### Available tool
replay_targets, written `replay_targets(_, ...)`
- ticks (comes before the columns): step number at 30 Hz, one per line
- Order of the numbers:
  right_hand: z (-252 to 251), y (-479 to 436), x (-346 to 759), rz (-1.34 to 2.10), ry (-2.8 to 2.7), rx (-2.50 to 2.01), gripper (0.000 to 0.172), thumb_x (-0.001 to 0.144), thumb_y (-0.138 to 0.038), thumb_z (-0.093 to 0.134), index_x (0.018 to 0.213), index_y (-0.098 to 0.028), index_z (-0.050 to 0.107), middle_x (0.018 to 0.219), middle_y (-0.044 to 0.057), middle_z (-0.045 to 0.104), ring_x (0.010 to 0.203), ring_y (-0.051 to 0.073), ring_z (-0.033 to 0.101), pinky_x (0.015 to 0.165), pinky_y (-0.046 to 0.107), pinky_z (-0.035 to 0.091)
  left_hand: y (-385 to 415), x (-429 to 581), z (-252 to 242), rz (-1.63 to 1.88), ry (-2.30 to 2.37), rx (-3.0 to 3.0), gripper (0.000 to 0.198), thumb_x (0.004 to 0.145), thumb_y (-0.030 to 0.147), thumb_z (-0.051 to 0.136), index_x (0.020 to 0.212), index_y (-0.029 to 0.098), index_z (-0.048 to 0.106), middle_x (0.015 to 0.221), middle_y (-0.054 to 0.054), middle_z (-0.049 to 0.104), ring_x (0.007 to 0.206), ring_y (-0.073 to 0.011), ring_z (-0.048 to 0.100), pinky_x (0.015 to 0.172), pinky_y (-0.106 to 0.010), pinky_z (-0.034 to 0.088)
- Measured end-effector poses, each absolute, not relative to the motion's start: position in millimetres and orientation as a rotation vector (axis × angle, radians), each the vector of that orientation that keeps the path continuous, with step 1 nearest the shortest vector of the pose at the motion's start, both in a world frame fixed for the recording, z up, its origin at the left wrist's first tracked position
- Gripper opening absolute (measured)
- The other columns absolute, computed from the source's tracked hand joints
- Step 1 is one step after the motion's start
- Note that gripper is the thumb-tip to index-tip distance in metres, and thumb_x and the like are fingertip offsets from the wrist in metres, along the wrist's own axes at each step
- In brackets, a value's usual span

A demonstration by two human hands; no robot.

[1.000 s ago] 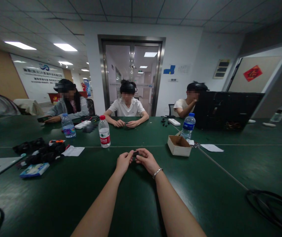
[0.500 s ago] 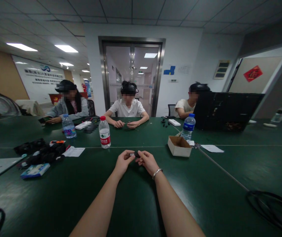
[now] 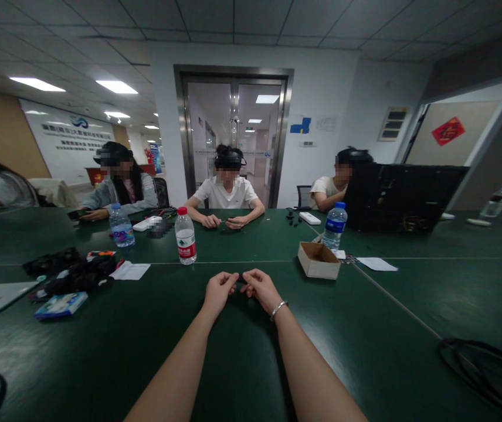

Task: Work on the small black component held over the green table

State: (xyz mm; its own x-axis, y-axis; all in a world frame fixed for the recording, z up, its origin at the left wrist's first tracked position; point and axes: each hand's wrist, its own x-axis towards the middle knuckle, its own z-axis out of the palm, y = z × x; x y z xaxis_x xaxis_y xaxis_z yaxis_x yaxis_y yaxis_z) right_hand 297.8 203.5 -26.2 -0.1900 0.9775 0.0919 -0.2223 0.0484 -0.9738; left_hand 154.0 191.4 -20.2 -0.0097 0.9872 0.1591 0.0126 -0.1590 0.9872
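Over the green table (image 3: 242, 363), my left hand (image 3: 218, 293) and my right hand (image 3: 263, 290) face each other with thumbs and fingers pinched. A small dark object (image 3: 240, 279) spans the narrow gap between the fingertips, and both hands grip it. Most of it is covered by the fingers, so its kind does not show. A silver bracelet (image 3: 278, 310) circles my right wrist. Nearest to my right hand is an open cardboard box (image 3: 320, 268); a red-capped water bottle (image 3: 185, 237) stands upright beyond my left hand.
Blue-capped bottles (image 3: 121, 227) (image 3: 334, 227) stand farther back. Black gear (image 3: 75, 275) and a blue-white box (image 3: 61, 306) lie left. A large black screen (image 3: 404, 199) stands at the back right, with a cable coil (image 3: 488, 375) near the right edge. Several people sit opposite.
My fingertips have shifted slightly on the small object. The pale, shiny bit that showed at my left fingers is no longer visible; only a dark part shows.
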Motion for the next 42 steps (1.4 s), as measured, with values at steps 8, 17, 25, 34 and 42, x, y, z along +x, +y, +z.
replay_targets(8,-34,206,298,1.396,-1.225,-0.819,0.043,0.062,-0.040,0.075,0.089,-0.015,0.054,0.061,0.002,0.063,0.047,0.011,0.054,0.047,0.021,0.042,199,151,-29,1.304,1.321,1.410,0.051,0.066,0.065,0.054,0.057,0.014,0.054,0.048,0.001,0.049,0.043,-0.0097,0.043,0.045,-0.021,0.031)
replay_targets(17,-31,203,302,1.468,-1.232,-0.745,0.044,0.059,-0.032,0.079,0.094,-0.016,0.058,0.073,0.001,0.063,0.053,0.010,0.056,0.052,0.022,0.045,194,153,-24,1.231,1.388,1.459,0.053,0.071,0.066,0.045,0.058,0.015,0.056,0.049,0.001,0.049,0.045,-0.0119,0.045,0.046,-0.022,0.033)
replay_targets(25,-29,204,299,1.433,-1.120,-0.839,0.040,0.059,-0.037,0.079,0.084,-0.014,0.059,0.060,0.001,0.062,0.046,0.011,0.054,0.046,0.022,0.044,199,153,-32,1.333,1.217,1.476,0.042,0.070,0.057,0.055,0.064,0.016,0.056,0.056,0.001,0.051,0.053,-0.0121,0.049,0.052,-0.022,0.037)
replay_targets(34,-24,202,298,1.451,-1.119,-0.852,0.039,0.063,-0.045,0.075,0.076,-0.013,0.056,0.056,0.004,0.063,0.042,0.009,0.051,0.042,0.019,0.040,192,149,-20,1.348,0.949,1.413,0.037,0.062,0.036,0.071,0.090,0.015,0.060,0.093,-0.008,0.063,0.088,-0.0199,0.059,0.079,-0.030,0.046)
replay_targets(42,-24,202,298,1.446,-1.091,-0.869,0.039,0.062,-0.045,0.075,0.076,-0.014,0.056,0.057,0.004,0.063,0.042,0.009,0.052,0.041,0.018,0.038,196,150,-24,1.420,0.957,1.375,0.043,0.068,0.040,0.067,0.103,0.017,0.058,0.104,-0.011,0.061,0.098,-0.0207,0.057,0.083,-0.032,0.046)
